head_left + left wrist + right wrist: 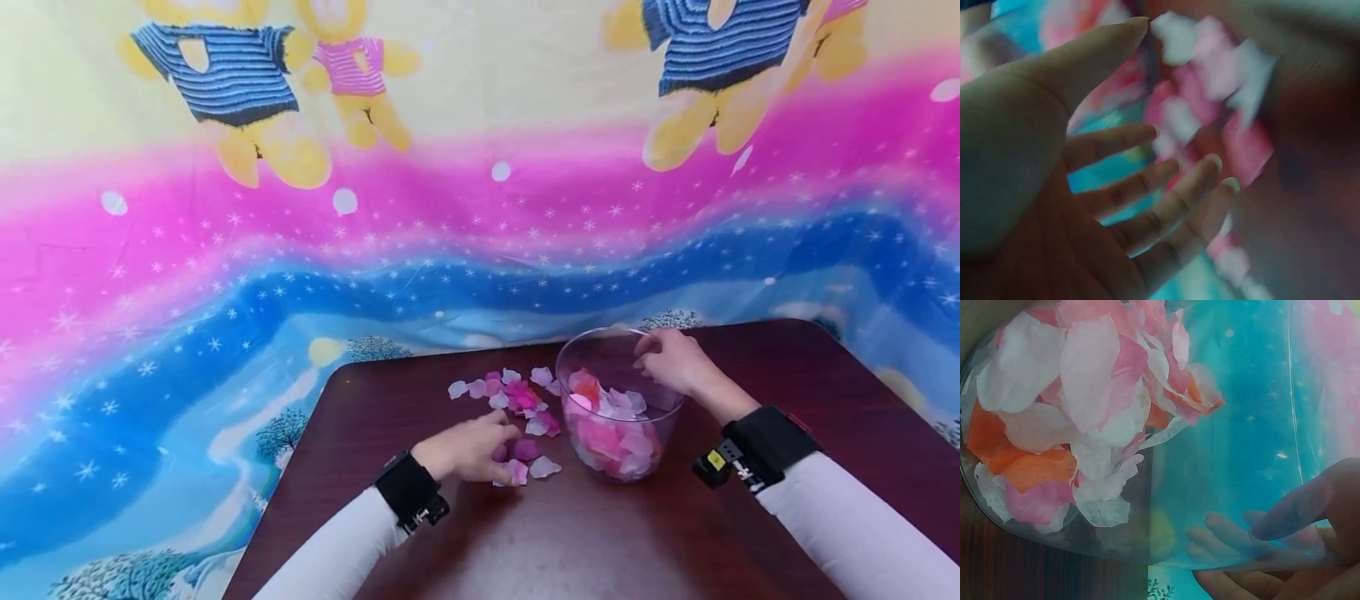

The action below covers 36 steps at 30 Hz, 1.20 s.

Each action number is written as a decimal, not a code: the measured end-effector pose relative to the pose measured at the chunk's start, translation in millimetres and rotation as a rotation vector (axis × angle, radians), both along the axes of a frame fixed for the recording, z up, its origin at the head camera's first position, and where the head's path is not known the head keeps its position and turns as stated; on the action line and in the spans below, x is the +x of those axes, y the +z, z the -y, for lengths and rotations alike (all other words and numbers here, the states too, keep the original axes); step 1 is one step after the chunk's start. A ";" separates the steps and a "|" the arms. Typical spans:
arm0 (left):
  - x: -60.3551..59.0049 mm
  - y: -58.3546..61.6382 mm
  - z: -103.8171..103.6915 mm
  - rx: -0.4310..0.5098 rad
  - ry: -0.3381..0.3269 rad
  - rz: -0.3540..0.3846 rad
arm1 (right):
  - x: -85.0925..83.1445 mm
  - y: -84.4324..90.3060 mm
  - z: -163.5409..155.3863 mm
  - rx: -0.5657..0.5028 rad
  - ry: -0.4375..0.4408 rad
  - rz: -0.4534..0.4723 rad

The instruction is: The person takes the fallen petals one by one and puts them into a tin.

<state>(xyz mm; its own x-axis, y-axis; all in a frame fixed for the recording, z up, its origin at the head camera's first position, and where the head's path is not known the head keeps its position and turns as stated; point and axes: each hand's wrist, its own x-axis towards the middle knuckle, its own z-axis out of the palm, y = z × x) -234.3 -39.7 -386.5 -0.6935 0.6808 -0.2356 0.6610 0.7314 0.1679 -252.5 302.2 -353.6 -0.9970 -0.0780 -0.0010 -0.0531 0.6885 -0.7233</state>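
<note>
A clear, bucket-like container (pixel 600 354) stands on the table, with a heap of pink, white and orange artificial petals (pixel 1072 394) inside it. My right hand (pixel 673 358) grips the container's far right rim, thumb and fingers on opposite sides of the see-through wall. To the container's left, loose petals (pixel 517 396) in magenta, pink and white lie scattered. Over the nearer ones hovers my left hand (pixel 472 450), its fingers spread and gently bent. In the blurred left wrist view, that hand's palm (pixel 1041 231) shows nothing held, and its fingertips are close to the petals.
The dark reddish-brown table (pixel 585 550) has rounded back corners. Behind it hangs a colourful backdrop (pixel 480 200) with printed bears and snowflakes. Each forearm carries a black wrist strap (pixel 408 487) with a small camera.
</note>
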 end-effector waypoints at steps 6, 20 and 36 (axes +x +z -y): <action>7.2 -25.2 -12.0 -0.022 0.128 0.039 | -0.4 1.9 2.8 -0.002 -0.006 -0.008; -5.3 -30.5 -31.3 0.086 -0.003 -0.009 | 1.5 4.9 5.6 -0.014 -0.003 0.001; -25.4 28.6 -23.0 0.297 -0.084 -0.001 | 1.4 0.0 1.6 0.004 -0.010 -0.002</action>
